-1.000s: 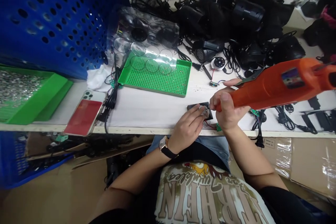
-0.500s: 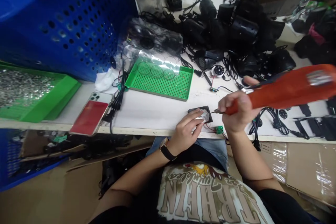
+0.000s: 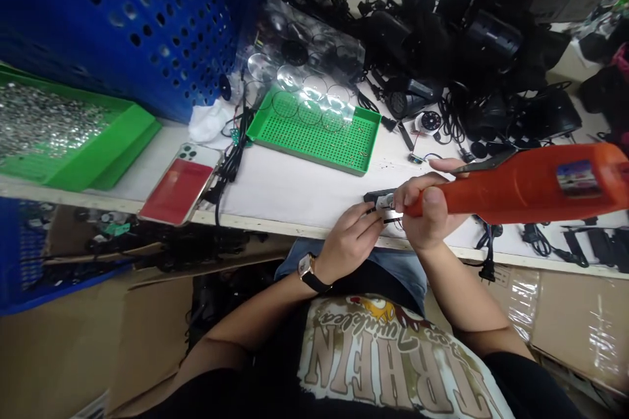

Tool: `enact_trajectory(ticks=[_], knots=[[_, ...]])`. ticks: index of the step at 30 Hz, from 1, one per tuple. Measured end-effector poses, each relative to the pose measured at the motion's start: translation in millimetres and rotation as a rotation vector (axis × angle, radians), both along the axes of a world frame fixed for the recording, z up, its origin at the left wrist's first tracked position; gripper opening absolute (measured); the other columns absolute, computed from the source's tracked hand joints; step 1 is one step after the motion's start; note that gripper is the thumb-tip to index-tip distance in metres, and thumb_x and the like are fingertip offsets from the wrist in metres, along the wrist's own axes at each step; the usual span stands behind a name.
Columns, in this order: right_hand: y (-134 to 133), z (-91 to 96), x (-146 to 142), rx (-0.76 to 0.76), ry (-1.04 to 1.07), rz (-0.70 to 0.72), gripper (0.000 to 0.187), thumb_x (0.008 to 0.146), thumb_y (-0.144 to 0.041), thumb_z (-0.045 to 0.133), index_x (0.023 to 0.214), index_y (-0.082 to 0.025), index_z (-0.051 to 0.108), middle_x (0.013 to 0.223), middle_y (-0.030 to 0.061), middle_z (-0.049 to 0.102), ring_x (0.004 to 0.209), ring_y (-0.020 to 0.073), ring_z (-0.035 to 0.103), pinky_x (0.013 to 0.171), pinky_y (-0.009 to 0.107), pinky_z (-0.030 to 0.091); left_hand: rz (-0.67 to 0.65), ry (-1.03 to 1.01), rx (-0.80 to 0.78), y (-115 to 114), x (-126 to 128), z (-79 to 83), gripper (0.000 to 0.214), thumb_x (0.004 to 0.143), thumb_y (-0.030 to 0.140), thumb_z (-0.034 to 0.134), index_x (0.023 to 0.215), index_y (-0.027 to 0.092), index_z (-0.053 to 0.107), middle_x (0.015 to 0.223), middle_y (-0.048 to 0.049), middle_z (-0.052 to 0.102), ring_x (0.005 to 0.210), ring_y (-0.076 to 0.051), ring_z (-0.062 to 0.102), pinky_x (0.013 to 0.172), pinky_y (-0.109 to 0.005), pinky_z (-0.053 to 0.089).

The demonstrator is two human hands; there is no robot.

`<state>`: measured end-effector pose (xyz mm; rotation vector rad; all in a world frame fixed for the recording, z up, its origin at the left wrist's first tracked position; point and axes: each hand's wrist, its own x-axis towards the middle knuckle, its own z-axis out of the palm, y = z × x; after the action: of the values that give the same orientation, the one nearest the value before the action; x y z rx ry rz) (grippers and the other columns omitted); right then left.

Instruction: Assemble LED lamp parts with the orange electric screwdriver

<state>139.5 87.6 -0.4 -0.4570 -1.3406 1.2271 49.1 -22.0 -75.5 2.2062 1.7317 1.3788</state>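
My right hand is wrapped around an orange electric screwdriver, which lies almost level and points left. Its bit reaches over a small black housing with a whitish piece inside, low at the table's front edge. Fingers of my left hand pinch the near left side of that housing. The fingers partly cover the housing, so the exact contact of the bit is hard to see. Thin wires show just below it.
A green perforated tray with a few small screws lies ahead, clear plastic discs over its back edge. To the left are a phone, a green bin of small metal parts and a blue crate. Black camera housings crowd the back right.
The screwdriver has moved left, its bit now over the housing instead of at its right edge. My left fingers have shifted from on top to the near side. The view has tilted slightly.
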Motion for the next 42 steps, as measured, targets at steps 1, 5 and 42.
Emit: enact_trajectory(ticks=[1, 5, 42], knots=[[0.5, -1.4, -0.2, 0.001, 0.007, 0.022, 0.026, 0.089, -0.041, 0.070, 0.108, -0.028, 0.057, 0.056, -0.0105, 0.054, 0.035, 0.0094, 0.046, 0.037, 0.023, 0.041, -0.005, 0.011, -0.004, -0.1, -0.2, -1.2, 0.022, 0.097, 0.010, 0.061, 0.116, 0.015, 0.069, 0.121, -0.0102, 0.076, 0.130, -0.026, 0.063, 0.108, -0.049, 0.060], [-0.4, -1.2, 0.5, 0.009, -0.030, 0.058, 0.025, 0.090, -0.039, 0.069, 0.108, -0.028, 0.055, 0.056, -0.0108, 0.055, 0.036, 0.0093, 0.048, 0.038, 0.023, 0.042, 0.010, 0.047, -0.005, 0.1, -0.8, -3.0, 0.022, 0.098, 0.011, 0.059, 0.117, 0.015, 0.069, 0.122, -0.0096, 0.075, 0.129, -0.026, 0.064, 0.109, -0.047, 0.059], [2.4, 5.9, -9.6, -0.019, -0.060, -0.061, 0.036, 0.083, -0.053, 0.074, 0.090, -0.025, 0.053, 0.052, -0.0116, 0.050, 0.034, 0.0076, 0.044, 0.037, 0.021, 0.040, 0.086, 0.057, -0.002, -0.2, 3.6, 2.3, 0.018, 0.098, 0.016, 0.061, 0.111, 0.019, 0.073, 0.118, -0.0059, 0.077, 0.125, -0.025, 0.061, 0.107, -0.047, 0.054]])
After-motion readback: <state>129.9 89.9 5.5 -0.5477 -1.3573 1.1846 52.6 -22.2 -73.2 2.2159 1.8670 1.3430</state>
